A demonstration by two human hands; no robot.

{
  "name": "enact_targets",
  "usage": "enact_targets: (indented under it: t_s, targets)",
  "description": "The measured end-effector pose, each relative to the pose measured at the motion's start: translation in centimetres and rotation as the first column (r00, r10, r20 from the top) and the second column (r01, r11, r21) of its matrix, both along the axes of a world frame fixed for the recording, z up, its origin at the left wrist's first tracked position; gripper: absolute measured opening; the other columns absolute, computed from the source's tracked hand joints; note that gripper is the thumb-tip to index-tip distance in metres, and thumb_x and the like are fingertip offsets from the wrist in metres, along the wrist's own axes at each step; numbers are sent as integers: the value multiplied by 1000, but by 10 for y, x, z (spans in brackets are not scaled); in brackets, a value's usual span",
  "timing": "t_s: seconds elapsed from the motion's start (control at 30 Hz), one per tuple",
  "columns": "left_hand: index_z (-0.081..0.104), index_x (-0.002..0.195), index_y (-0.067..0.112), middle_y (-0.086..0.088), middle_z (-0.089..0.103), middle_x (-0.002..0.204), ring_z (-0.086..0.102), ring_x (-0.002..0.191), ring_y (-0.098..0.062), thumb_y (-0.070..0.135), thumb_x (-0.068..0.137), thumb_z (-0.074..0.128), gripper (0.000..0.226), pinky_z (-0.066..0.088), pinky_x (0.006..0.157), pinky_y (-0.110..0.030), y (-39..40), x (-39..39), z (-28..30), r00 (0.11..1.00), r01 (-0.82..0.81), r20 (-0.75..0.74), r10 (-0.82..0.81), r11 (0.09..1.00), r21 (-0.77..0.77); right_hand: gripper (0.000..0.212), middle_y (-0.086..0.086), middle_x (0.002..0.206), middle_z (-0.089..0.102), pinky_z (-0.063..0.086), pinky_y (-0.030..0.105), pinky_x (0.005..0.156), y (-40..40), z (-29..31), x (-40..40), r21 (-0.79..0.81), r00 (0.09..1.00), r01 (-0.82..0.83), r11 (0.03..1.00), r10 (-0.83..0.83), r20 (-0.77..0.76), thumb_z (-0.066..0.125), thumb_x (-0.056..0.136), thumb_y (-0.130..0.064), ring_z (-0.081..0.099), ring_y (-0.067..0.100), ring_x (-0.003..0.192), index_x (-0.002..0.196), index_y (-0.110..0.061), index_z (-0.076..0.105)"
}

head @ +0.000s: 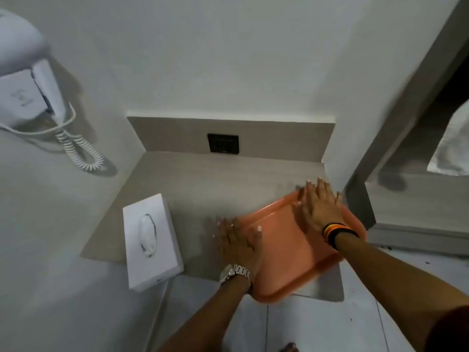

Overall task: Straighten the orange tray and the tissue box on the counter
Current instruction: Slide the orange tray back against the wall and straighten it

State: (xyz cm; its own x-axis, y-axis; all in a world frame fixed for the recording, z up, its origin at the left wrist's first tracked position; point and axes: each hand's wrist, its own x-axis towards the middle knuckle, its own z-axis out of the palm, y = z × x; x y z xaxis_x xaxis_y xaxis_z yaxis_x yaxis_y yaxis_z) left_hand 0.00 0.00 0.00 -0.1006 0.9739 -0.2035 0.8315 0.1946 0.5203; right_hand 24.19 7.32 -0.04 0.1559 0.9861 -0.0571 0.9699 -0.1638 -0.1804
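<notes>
The orange tray (284,252) lies askew on the beige counter (218,179), its near corner hanging past the front edge. My left hand (241,243) lies flat on the tray's left rim, fingers spread, a metal watch on the wrist. My right hand (321,207) presses flat on the tray's far right part, fingers spread, striped bands on the wrist. The white tissue box (151,241) sits at the counter's left, slightly turned, its near end over the front edge, a tissue showing in its slot. Neither hand touches the box.
A black wall socket (223,143) is set in the backsplash behind the counter. A white wall-mounted hair dryer (28,80) with a coiled cord (81,153) hangs on the left wall. A grey door frame (396,118) stands right of the counter. Pale floor tiles lie below.
</notes>
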Motion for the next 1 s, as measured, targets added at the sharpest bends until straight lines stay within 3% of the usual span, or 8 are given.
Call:
enact_targets:
  t_s: [0.17,0.37,0.53,0.67,0.8,1.0]
  targets:
    - [-15,160,17,-8,-20,169,-17,156,-25,75,93,18,94,-12,124,-50,-21,15,0,959,-183,174,222,960,-214,76,16,168,7,7,63,119,-20,-14,22,-95,993,105,990,-110,-45,34,97,-61,8,38,153,158,-22,10]
    - [-8,161,20,-5,-21,169,-12,156,-31,82,87,13,99,0,123,-55,-16,25,12,906,-213,279,319,912,-351,78,18,164,19,16,65,117,-25,-13,30,-147,969,200,969,-218,-114,38,96,-62,22,40,149,156,-16,18]
    - [6,163,21,-4,2,171,3,157,-30,81,87,11,97,1,126,-51,1,16,21,911,-234,281,301,940,-250,55,22,136,52,37,60,105,-17,-2,25,-16,925,306,952,-301,-233,44,98,-52,49,43,124,136,-12,45]
    - [8,162,23,-3,3,171,3,156,-32,79,89,12,92,2,125,-53,34,-4,19,903,-256,287,320,937,-237,56,24,133,55,36,60,104,-3,7,10,22,897,360,933,-340,-283,46,98,-52,49,44,123,135,-9,48]
    - [33,156,13,-13,28,165,25,150,-33,62,100,18,75,13,125,-50,91,-34,26,934,-257,247,259,966,-40,57,22,132,57,39,58,105,18,15,-10,36,849,403,914,-359,-388,47,97,-52,50,43,123,135,-10,48]
    - [25,158,14,-15,26,165,29,147,-41,67,97,16,81,22,118,-63,179,-73,44,920,-282,276,279,959,-31,53,19,129,60,43,61,103,55,20,-47,21,710,508,861,-404,-577,49,97,-49,54,42,120,133,-10,49]
